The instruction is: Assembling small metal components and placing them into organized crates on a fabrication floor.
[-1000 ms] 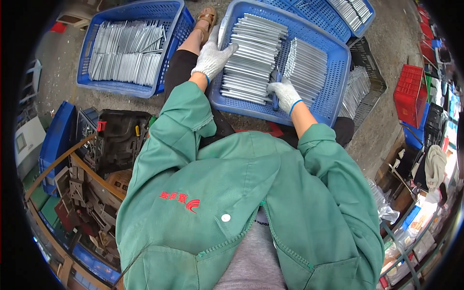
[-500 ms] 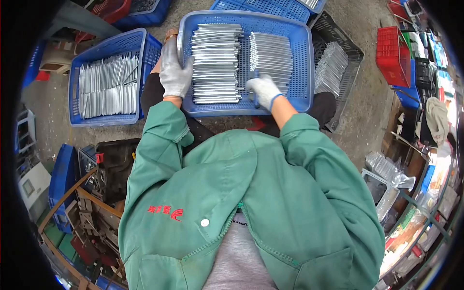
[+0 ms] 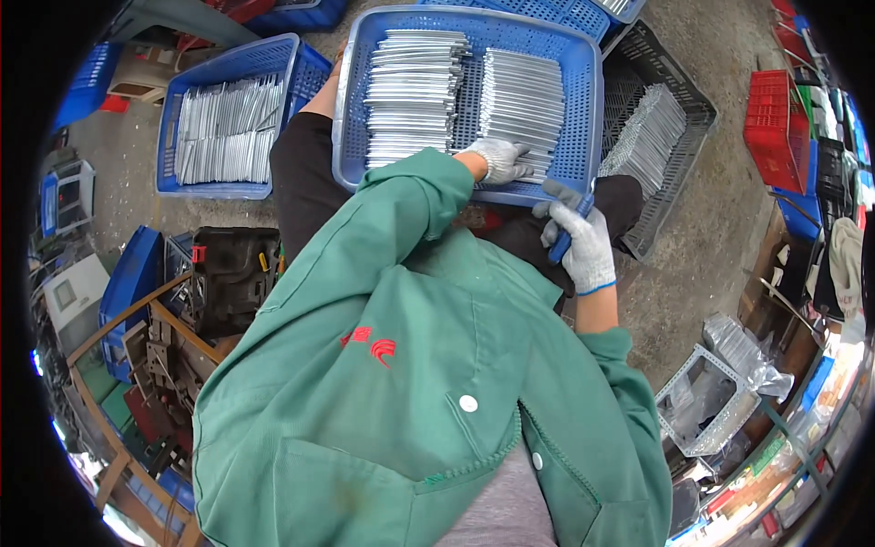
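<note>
White-knit-gloved left hand (image 3: 499,162), fingers apart, is laid over slim silvery metal rods (image 3: 521,100) stacked in blue perforated plastic basket (image 3: 584,105); blue-handled tool (image 3: 560,248) is clamped in white-gloved right hand (image 3: 588,248)

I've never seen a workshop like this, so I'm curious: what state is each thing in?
Large blue plastic basket: holding silver metal rods.
Rods there: lying in two stacks.
Left hand in white knit glove: at the right-hand stack, grip unclear.
Right hand in white knit glove: closed around a blue-handled tool.
Tool: held, clear of the rods.
Smaller blue plastic basket, left: holding rods.
Black plastic crate: holding rods.
</note>
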